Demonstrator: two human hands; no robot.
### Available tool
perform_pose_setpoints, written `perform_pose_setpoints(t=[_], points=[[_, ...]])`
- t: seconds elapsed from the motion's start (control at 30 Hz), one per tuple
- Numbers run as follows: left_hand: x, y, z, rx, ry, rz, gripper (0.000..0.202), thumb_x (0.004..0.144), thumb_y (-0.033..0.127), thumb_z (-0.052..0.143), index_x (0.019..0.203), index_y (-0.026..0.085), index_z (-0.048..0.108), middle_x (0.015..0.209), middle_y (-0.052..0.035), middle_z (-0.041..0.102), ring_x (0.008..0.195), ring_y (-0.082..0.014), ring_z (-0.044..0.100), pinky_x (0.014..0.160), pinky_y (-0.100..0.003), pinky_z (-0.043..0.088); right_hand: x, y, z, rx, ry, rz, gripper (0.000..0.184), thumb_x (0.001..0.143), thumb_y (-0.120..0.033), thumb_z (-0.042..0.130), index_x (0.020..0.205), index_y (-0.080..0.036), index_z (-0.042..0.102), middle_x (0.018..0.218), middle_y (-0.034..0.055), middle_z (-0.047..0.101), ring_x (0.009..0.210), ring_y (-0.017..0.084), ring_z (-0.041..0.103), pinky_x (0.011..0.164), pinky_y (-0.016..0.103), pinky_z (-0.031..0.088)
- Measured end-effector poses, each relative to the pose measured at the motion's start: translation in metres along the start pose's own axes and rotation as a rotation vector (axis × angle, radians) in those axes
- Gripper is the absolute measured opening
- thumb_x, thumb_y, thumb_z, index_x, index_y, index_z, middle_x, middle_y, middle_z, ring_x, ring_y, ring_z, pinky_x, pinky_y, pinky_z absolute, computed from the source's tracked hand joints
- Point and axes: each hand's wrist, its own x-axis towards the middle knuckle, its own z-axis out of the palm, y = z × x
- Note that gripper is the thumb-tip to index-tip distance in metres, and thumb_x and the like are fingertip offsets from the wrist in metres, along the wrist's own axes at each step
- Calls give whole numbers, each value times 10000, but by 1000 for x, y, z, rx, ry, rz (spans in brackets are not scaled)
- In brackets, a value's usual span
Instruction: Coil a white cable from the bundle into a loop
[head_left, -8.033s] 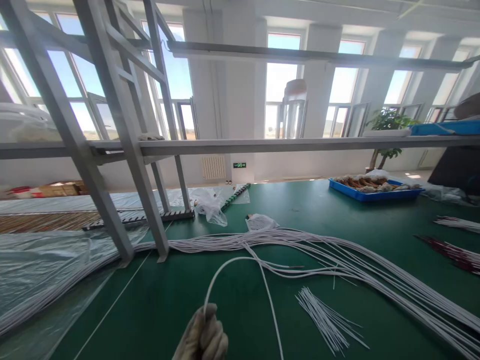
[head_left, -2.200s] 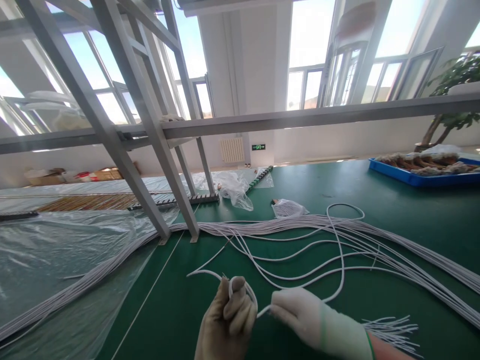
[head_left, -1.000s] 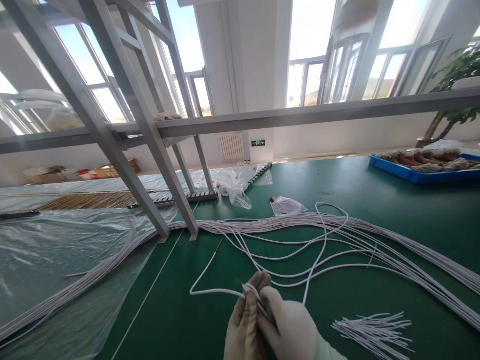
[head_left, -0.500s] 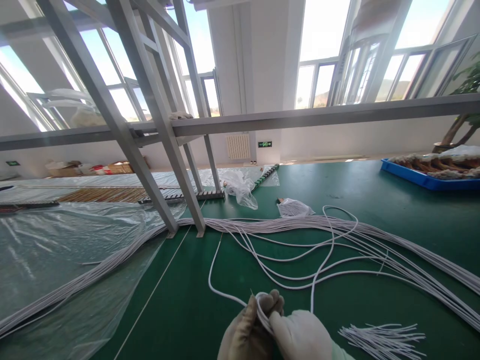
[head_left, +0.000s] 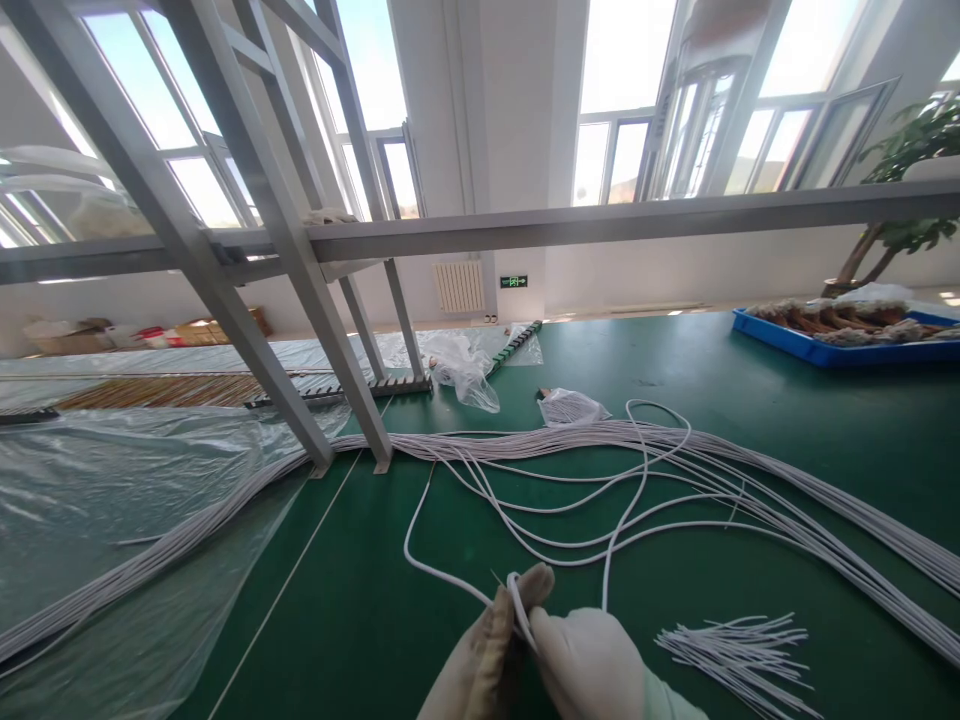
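Observation:
At the bottom middle, my gloved left hand [head_left: 480, 650] pinches a white cable [head_left: 448, 577], which rises from between the fingers in a small bent loop. My right hand [head_left: 592, 655], in a pale glove, closes on the same cable just right of the loop. One length runs from the left hand up toward the rack foot; another leaves the right hand upward in a wide curve. A thin pointed tip sticks up by the left thumb; I cannot tell what it is. Behind the hands lies a long bundle of white cables [head_left: 555, 437] across the green table.
A pile of short white cable pieces [head_left: 739, 655] lies to the right of the hands. A grey metal frame [head_left: 277, 230] stands over the table at left. A blue tray [head_left: 810, 348] sits far right, a clear plastic bag [head_left: 571, 408] behind the bundle. Plastic sheeting [head_left: 112, 520] covers the left side.
The view has shifted slightly to the right. My left fingers have straightened a little around the cable, and the small loop looks narrower. Both hands keep hold of the cable.

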Motion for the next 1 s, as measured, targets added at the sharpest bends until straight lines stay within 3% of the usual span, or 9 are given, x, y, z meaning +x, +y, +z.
perform_pose_setpoints(t=[0.17,0.27,0.33,0.43,0.53,0.67,0.87,0.93,1.0], points=[[-12,21,10,194,-46,-62,417,850,612,755,994,226,817,1386,-139,693,1448,-387,495,1299,-582,258,4,-5,-9,-35,42,13,233,884,-112,452,1096,-181,521,632,-4,643,415,202,564,442,376,267],[-12,16,19,114,-100,20,534,800,601,820,1156,204,798,1414,-133,680,1479,-363,458,1313,-514,231,10,-8,-15,-76,107,3,194,957,-108,358,957,-201,528,584,3,593,379,215,522,427,401,224],[-7,7,22,66,-99,64,537,751,561,879,1106,165,811,1317,-154,730,1431,-367,515,1291,-481,289,10,-8,-13,-90,87,-11,226,971,-110,342,907,-203,538,577,8,577,376,218,511,422,409,208],[5,-5,17,-24,-20,112,399,757,494,892,948,151,819,1063,-142,800,1186,-355,695,1170,-479,466,6,-6,-9,-27,-16,14,170,979,-178,435,1046,-170,590,650,14,643,411,222,546,423,402,238],[14,-8,5,-131,69,149,177,870,346,802,966,197,801,914,-82,806,974,-291,765,1070,-459,553,1,0,-17,267,-210,92,354,943,-391,612,1249,-217,580,856,14,719,610,232,651,521,352,387],[11,0,-6,-147,86,186,89,911,298,753,911,214,781,830,-21,763,806,-202,741,1039,-388,577,4,15,-43,445,-399,286,211,1029,-313,454,968,-238,641,879,16,651,738,199,613,632,308,424],[-9,16,12,-158,22,8,301,839,422,834,808,137,743,1000,-145,764,1121,-305,692,926,-411,597,27,47,-46,442,-492,407,203,1038,-313,586,912,-180,674,893,10,607,798,162,568,710,286,436],[-14,20,16,-103,-29,12,349,805,454,865,762,138,722,751,-74,697,832,-213,698,743,-286,567,38,59,-45,419,-533,393,209,1004,-354,676,902,-172,689,894,1,597,792,151,559,695,272,428],[-18,21,17,6,-39,38,453,731,546,902,728,139,702,547,21,515,529,-98,501,542,-197,410,51,69,-48,390,-576,380,238,965,-391,739,892,-167,702,892,-1,591,776,149,552,662,266,411]])
